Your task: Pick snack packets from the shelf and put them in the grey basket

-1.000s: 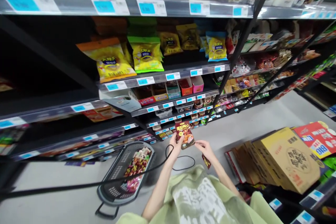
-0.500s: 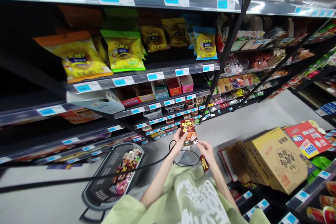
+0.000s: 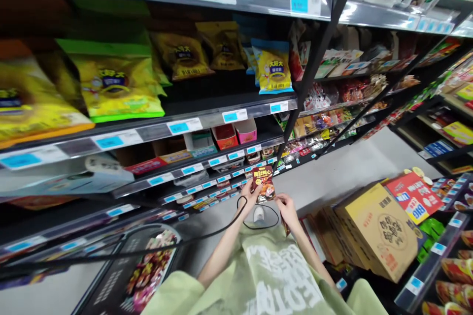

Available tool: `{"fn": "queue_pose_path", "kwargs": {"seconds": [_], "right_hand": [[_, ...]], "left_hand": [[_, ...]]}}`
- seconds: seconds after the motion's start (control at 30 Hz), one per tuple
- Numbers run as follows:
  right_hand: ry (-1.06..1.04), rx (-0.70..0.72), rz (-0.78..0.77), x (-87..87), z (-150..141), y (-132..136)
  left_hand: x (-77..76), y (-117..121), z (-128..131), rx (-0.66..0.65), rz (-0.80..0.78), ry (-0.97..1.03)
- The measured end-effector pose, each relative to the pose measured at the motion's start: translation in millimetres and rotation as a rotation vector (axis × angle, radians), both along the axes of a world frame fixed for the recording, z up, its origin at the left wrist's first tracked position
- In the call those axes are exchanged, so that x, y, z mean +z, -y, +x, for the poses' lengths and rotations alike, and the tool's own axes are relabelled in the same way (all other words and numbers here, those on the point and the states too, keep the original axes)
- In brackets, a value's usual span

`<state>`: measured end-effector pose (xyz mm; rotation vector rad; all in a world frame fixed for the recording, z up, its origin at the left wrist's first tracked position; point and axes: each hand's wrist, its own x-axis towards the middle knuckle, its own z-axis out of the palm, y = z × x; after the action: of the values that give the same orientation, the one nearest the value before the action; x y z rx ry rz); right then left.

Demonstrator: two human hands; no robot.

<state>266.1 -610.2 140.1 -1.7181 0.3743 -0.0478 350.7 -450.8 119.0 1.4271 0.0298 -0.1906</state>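
A dark red snack packet (image 3: 264,192) with yellow lettering is held upright in front of my body. My left hand (image 3: 248,199) is closed on its left side, thumb across the front. My right hand (image 3: 287,209) is closed too, its fingertips at the packet's lower right corner. Below that hand a second dark packet (image 3: 286,228) shows as a narrow strip, mostly hidden by the hand and wrist. A black cord (image 3: 221,230) loops around my left wrist and runs off to the left.
A dark shopping basket (image 3: 107,280) with several colourful packets stands on the floor at lower left. Shelves of yellow snack bags (image 3: 118,86) rise ahead. Cardboard boxes (image 3: 380,231) stand on the right. A grey aisle floor (image 3: 340,177) runs away to the right.
My view has moved closer to the shelves, and the basket has slid down and left in it. The second packet at my right hand has become mostly hidden. Both hands keep their places.
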Motion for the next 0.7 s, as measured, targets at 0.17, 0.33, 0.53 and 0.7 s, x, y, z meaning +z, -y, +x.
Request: {"fn": "queue_pose_path", "kwargs": {"seconds": [0.17, 0.33, 0.53, 0.7], "right_hand": [[-0.008, -0.018, -0.014, -1.9, 33.0, 12.1], [-0.019, -0.023, -0.027, -11.1, 61.3, 16.4], [-0.085, -0.034, -0.048, -19.2, 79.2, 25.1], [-0.07, -0.022, -0.055, -24.5, 93.9, 40.7]], "left_hand": [[-1.1, 14.7, 32.1, -0.012, -0.097, -0.078], [-14.3, 20.6, 52.9, 0.021, -0.094, -0.084], [-27.3, 29.8, 70.2, 0.013, -0.073, -0.098], [-43.1, 39.9, 87.4, 0.009, -0.035, -0.116]]}}
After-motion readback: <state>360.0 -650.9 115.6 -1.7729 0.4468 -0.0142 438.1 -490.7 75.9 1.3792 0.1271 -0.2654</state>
